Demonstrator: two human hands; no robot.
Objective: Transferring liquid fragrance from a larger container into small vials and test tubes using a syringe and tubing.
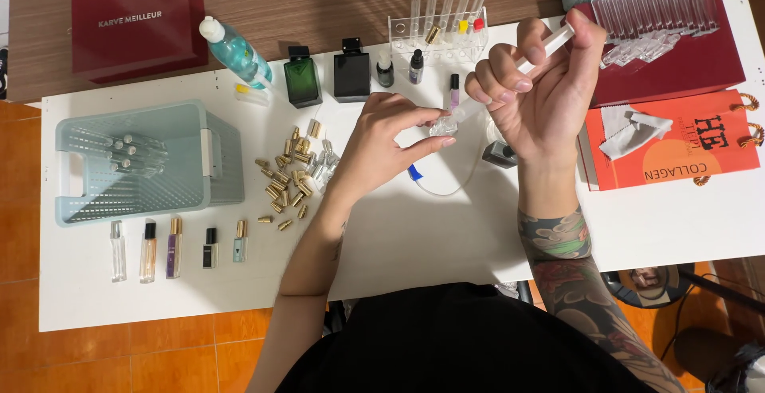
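Forearms are seen reaching up from the near edge of the white table, the right one tattooed. Nearest on the left, five small filled vials are stood in a row just below a pale blue basket in which more vials are laid. A heap of gold caps is spread between the basket and the left hand. That hand's grip is closed around a small clear bottle, pinched between thumb and fingertips above the table's middle. The right hand is raised just beyond it, its grip wrapped tightly round a white syringe whose tip is pointed down at the bottle's mouth. A thin clear tube with a blue end is curled on the table beneath both hands. Farther back, a green bottle and a black bottle are stood side by side, with a test-tube rack behind them.
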